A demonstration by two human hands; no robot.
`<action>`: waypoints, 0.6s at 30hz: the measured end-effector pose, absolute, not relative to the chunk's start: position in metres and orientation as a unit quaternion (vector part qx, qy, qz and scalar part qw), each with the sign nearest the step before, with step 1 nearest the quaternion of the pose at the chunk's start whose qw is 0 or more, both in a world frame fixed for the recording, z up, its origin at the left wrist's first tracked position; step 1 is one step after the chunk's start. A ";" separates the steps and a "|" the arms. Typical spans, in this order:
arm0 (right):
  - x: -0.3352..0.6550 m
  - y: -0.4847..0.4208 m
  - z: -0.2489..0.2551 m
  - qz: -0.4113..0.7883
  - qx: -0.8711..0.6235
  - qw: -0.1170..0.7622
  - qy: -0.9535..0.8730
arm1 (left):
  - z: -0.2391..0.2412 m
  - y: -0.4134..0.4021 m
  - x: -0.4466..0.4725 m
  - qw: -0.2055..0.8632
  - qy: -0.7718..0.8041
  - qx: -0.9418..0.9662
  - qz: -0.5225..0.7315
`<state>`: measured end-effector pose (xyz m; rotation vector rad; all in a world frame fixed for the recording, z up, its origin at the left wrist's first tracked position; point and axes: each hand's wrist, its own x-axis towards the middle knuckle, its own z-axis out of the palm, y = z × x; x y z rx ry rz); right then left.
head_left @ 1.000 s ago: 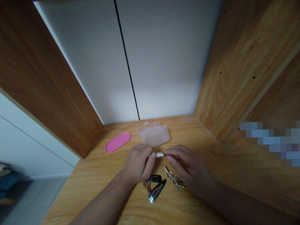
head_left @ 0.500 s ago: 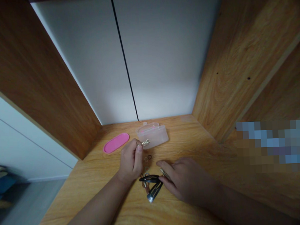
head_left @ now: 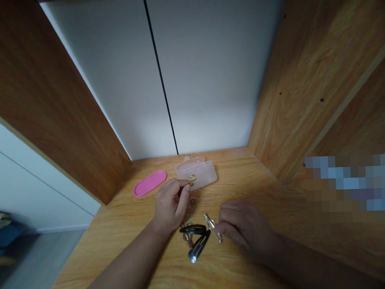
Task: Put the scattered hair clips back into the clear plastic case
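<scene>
My left hand (head_left: 172, 204) is closed, pinching a small gold metal hair clip (head_left: 192, 178) between thumb and fingers, just in front of a clear plastic box (head_left: 204, 174). Lower right, my right hand (head_left: 242, 227) is closed, with a shiny gold hair clip (head_left: 213, 227) sticking out from the thumb and curled fingers. Beside that clip, two black snap hair clips (head_left: 199, 246) lie in a V, their ends close together. Brown and pale hair ties (head_left: 187, 236) are partly hidden beneath them. A small dark hair tie (head_left: 193, 201) lies near my left fingertips.
A pink oval tray or lid (head_left: 149, 183) lies left of the box on the wooden surface (head_left: 165, 272). White panels (head_left: 202, 76) stand behind, with wooden boards (head_left: 292, 99) at both sides. Blurred blue squares cover an area at the right.
My right hand has drawn back slightly right, its fingers now curled in, and more of its gold clip shows. In my left hand the clip has turned and the fingers have shifted.
</scene>
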<state>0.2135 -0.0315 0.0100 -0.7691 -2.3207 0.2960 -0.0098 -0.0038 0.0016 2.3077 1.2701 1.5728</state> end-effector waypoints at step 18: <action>0.212 -0.020 0.002 0.285 -0.408 0.415 -0.762 | 0.003 0.003 -0.005 -0.028 0.281 0.823 0.493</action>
